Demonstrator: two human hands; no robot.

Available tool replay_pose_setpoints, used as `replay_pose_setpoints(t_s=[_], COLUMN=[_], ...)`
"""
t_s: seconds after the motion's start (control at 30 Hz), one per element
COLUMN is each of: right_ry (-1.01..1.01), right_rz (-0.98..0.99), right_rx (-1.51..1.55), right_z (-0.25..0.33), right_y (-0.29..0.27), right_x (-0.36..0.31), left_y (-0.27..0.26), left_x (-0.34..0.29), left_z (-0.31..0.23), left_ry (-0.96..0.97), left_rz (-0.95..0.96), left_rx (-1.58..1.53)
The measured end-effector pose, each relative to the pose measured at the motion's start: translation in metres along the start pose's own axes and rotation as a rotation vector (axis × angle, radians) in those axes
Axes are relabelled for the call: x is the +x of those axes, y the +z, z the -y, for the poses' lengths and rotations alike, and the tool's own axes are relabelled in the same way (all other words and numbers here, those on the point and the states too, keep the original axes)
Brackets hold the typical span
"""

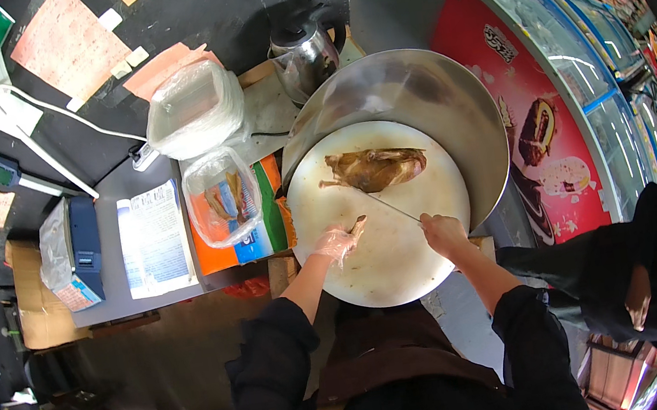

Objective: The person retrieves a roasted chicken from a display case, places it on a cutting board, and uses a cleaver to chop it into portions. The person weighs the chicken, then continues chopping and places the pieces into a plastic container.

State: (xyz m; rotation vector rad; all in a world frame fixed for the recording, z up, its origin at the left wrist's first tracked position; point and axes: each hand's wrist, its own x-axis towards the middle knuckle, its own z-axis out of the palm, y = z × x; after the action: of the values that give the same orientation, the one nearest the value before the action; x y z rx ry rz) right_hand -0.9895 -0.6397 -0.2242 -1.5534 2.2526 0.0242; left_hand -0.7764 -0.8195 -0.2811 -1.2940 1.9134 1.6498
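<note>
My left hand (336, 243), in a clear plastic glove, is closed on a small brown piece of cooked meat (359, 224) over the left part of a round white cutting board (388, 276). In my right hand (443, 235) is the handle of a knife (392, 208). Its thin blade slants up and left, the tip near the lower edge of a larger brown piece of cooked poultry (380, 168) on the far half of the board. Left of the board, a clear plastic tub (208, 233) lined with a bag holds several brown meat pieces.
A curved metal guard (479, 123) rises round the board's far and right sides. Behind stand a steel kettle (305, 52) and stacked clear tubs (194, 106). Papers (152, 240) and a dark blue scale-like device (85, 249) lie left. A red freezer (537, 119) and a dark-clothed person (619, 266) are right.
</note>
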Motion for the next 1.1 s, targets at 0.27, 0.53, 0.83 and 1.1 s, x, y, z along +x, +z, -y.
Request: replay_pose_setpoints(t_s=[0.27,0.53,0.83,1.1], right_ry=[-0.036,-0.204,-0.161,-0.143], right_rz=[-0.023,-0.064,-0.055,-0.164], right_rx=[0.157,0.290,0.292,0.240], right_z=[0.021,0.059,0.058,0.060], right_y=[0.032,0.056,0.061,0.050], right_x=[-0.013,0.007,0.008,0.003], left_y=[0.026,0.072,0.084,0.094], left_x=[-0.038,-0.020,0.001,0.008], left_z=[0.036,0.040,0.050,0.041], left_ry=[0.265,0.303,0.402,0.422], left_rz=[-0.900,-1.024,-0.913,-0.891], left_rx=[0.155,0.106,-0.229,-0.034])
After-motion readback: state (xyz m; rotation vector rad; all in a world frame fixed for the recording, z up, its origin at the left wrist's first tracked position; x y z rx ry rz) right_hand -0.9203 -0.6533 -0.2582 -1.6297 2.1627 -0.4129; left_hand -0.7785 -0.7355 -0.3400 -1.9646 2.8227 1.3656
